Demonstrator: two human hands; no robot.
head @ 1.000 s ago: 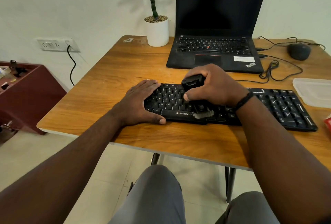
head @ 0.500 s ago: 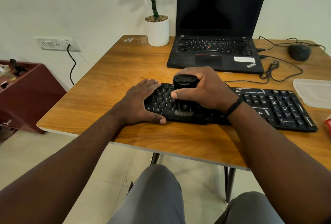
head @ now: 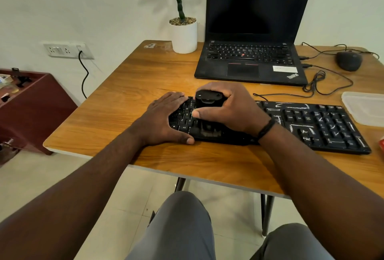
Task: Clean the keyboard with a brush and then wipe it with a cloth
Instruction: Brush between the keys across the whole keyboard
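Observation:
A black keyboard [head: 311, 122] lies across the wooden table [head: 124, 102], with white dust streaks on its right half. My left hand [head: 164, 118] rests flat on the keyboard's left end, fingers straight, thumb along the front edge. My right hand [head: 228, 108] grips a black brush [head: 207, 102] held upright over the left-middle keys. Its dusty bristles touch the keyboard's front rows. No cloth is in view.
An open black laptop [head: 253, 31] stands behind the keyboard, a white plant pot [head: 184, 36] to its left. A black mouse [head: 349, 60] with looped cables lies at the far right. A clear plastic container [head: 365, 106] sits by the keyboard's right end. A maroon cabinet [head: 31, 106] stands left of the table.
My right hand has carried the brush leftward along the keyboard, closer to my left hand. The left hand has stayed where it was.

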